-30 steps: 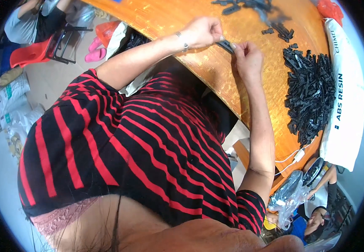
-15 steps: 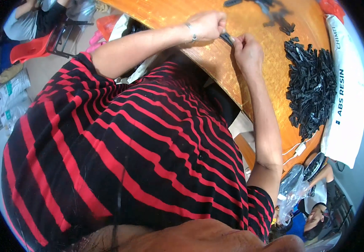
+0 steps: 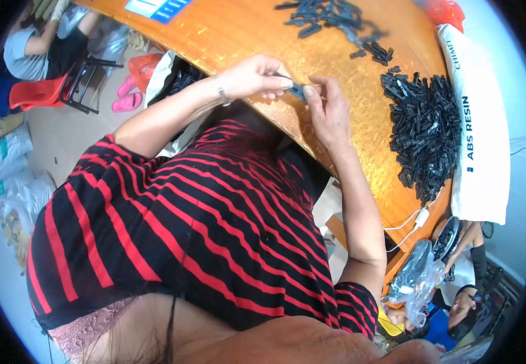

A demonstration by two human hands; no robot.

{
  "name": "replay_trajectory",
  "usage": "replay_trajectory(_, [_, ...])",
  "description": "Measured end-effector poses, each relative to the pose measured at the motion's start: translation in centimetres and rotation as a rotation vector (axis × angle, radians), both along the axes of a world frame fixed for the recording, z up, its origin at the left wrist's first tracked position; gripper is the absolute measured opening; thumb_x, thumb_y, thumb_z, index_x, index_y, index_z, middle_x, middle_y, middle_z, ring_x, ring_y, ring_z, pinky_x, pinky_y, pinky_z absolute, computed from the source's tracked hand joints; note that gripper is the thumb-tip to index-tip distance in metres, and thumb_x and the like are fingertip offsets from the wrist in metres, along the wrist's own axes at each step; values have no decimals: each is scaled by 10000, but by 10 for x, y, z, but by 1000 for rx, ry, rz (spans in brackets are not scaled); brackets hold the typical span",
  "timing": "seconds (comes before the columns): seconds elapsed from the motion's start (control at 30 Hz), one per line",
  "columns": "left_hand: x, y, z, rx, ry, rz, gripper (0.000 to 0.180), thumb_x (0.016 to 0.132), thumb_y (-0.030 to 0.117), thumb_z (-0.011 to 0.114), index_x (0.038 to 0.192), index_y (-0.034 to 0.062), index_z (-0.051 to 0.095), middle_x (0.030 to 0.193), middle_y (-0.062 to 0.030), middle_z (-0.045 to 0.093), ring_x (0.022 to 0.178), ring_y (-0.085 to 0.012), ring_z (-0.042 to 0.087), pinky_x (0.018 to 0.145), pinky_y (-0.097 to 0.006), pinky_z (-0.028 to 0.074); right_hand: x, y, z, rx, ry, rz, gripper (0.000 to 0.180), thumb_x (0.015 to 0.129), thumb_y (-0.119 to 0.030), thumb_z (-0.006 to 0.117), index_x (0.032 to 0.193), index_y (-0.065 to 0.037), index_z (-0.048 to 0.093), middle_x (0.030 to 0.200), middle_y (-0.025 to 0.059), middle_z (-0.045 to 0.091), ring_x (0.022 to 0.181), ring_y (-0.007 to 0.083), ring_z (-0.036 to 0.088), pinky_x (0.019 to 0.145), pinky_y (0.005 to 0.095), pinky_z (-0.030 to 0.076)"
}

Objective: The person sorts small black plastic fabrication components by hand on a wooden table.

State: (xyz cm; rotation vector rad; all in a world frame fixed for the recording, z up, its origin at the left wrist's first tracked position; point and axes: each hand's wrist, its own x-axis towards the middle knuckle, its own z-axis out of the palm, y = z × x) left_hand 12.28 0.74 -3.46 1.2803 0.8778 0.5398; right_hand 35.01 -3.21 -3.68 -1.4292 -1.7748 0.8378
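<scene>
Just above the table's near edge, a small dark plastic part (image 3: 297, 91) is held between my two hands. My left hand (image 3: 255, 77) pinches its left end with thumb and fingers; a thin dark strip shows at those fingertips. On the other end, the thumb of my right hand (image 3: 331, 115) presses, with the index finger bent above it. The fingers partly cover the part, so its exact shape cannot be made out. To the right lies a big heap of black plastic parts (image 3: 426, 133). Farther off are looser, longer black pieces (image 3: 329, 17).
The orange wooden table (image 3: 226, 36) bears a blue-and-white card (image 3: 157, 8) at its far left. A white printed sack (image 3: 478, 133) lies along the right edge, near a white cable connector (image 3: 422, 217). Other people sit at far left, by a red chair (image 3: 38, 92), and at lower right.
The view has shifted, so the table's contents sit farther left and lower. My fingers have changed their grip on the part, and my right index finger has lifted and straightened somewhat.
</scene>
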Motion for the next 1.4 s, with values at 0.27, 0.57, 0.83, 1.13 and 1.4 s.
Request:
replay_trajectory(0.27, [-175,-5,14,371,737,-264,242,817,107,764,1004,22,636,883,-19,648,804,-127,609,738,-304,498,59,77,-25,-5,-142,-217,321,969,-359,653,954,-40,678,767,132,703,767,274,709,703,409,540])
replay_trajectory(0.57, [-52,65,6,801,502,96,255,944,279,691,995,39,618,771,-45,594,726,-160,587,684,-332,500,57,146,-24,34,-676,-484,374,871,-375,743,990,-39,632,878,173,711,892,379,697,791,470,536])
replay_trajectory(0.83, [54,131,-37,1055,775,348,269,887,248,713,1070,64,640,977,-152,684,941,-348,677,811,-445,547,41,94,-31,188,-558,-323,191,864,-238,709,918,-69,635,924,191,666,808,403,669,742,503,528])
replay_trajectory(1.13, [51,118,-39,306,133,310,341,895,91,748,1181,-31,606,838,-41,696,738,-88,664,636,-229,539,7,66,-24,421,-479,-134,296,894,-276,732,1080,-60,648,933,151,652,775,349,670,687,453,540])
replay_trajectory(1.4, [53,86,-16,113,-178,158,424,954,143,698,1299,-5,502,910,-70,727,795,-124,718,693,-220,583,6,71,-8,-159,469,-165,173,1011,-86,597,1124,38,640,794,46,688,533,74,592,483,222,490])
